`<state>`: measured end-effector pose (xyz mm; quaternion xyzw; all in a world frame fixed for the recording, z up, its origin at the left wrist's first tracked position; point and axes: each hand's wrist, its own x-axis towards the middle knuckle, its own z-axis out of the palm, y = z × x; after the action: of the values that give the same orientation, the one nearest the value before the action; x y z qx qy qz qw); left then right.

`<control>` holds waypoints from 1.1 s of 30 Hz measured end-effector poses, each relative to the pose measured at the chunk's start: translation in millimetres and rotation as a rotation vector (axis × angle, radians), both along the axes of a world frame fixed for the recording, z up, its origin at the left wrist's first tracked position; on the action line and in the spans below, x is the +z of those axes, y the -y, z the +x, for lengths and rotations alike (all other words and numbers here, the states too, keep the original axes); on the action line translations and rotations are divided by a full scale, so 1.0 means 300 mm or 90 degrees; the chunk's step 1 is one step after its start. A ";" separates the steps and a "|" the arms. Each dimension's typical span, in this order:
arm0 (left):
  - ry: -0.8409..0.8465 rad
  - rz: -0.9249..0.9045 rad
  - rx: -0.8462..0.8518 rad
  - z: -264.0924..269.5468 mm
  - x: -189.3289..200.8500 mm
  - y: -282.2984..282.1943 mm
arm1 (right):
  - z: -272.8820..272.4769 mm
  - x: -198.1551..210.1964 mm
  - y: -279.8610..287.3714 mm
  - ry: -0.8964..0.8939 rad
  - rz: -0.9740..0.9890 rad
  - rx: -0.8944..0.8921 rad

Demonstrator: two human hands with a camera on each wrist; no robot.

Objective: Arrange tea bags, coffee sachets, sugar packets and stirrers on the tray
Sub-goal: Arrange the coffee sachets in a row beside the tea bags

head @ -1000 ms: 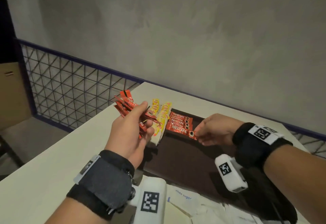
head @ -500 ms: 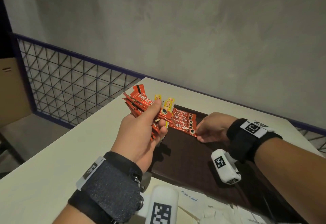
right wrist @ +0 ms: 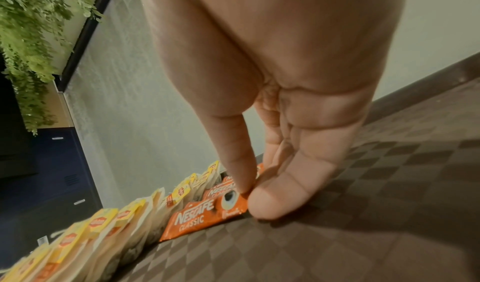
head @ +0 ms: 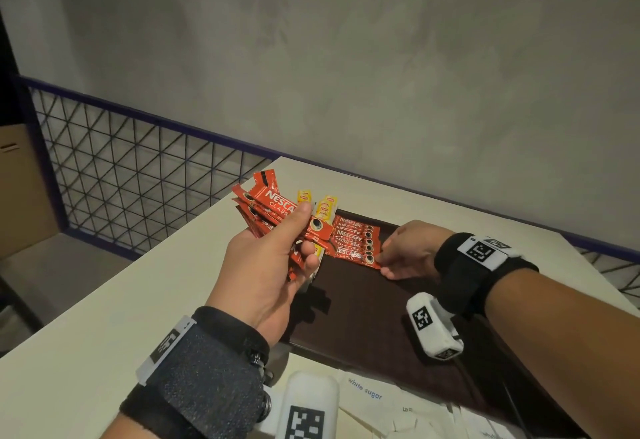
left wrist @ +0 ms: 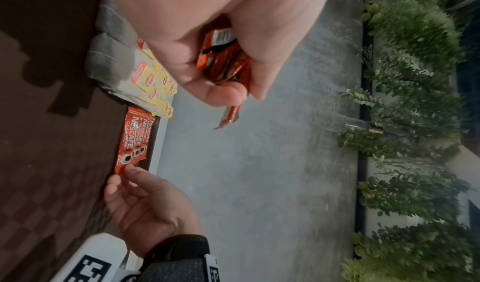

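My left hand (head: 299, 231) grips a fanned bundle of red coffee sachets (head: 272, 205) above the left rim of the dark brown tray (head: 363, 321). In the left wrist view its fingers (left wrist: 197, 80) curl round the bundle (left wrist: 223, 60). A row of coffee sachets (head: 353, 243) lies overlapped at the tray's far end. My right hand (head: 386, 262) pinches the end of the nearest sachet (right wrist: 205, 216) between thumb (right wrist: 275, 200) and forefinger, low on the tray. Tea bags with yellow tags (head: 327, 206) stand in a line along the tray's left side (right wrist: 98, 231).
White sugar packets (head: 377, 400) lie loose on the white table (head: 104, 317) by the tray's near edge. A blue-framed wire mesh railing (head: 121, 175) runs past the table's left edge, and a grey wall stands behind. No stirrers show.
My left hand has lifted the sachet bundle and carried it right, toward the tray, turning its labels up. The right hand stays at the end of the sachet row.
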<state>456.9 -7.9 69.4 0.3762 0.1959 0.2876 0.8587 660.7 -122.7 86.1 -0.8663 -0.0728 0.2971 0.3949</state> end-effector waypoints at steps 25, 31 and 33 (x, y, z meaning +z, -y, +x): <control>0.037 0.071 -0.120 -0.019 0.007 0.093 | -0.412 0.189 0.217 0.099 0.326 0.099; 0.028 0.081 -0.110 -0.017 0.009 0.090 | -0.381 0.218 0.265 0.137 0.339 0.083; 0.039 0.075 -0.116 -0.021 0.010 0.097 | -0.379 0.232 0.280 0.114 0.387 0.085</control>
<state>450.5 -37.0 72.3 0.4333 0.1175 0.2308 0.8632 547.1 -206.6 155.9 -0.7246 -0.2496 0.2098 0.6072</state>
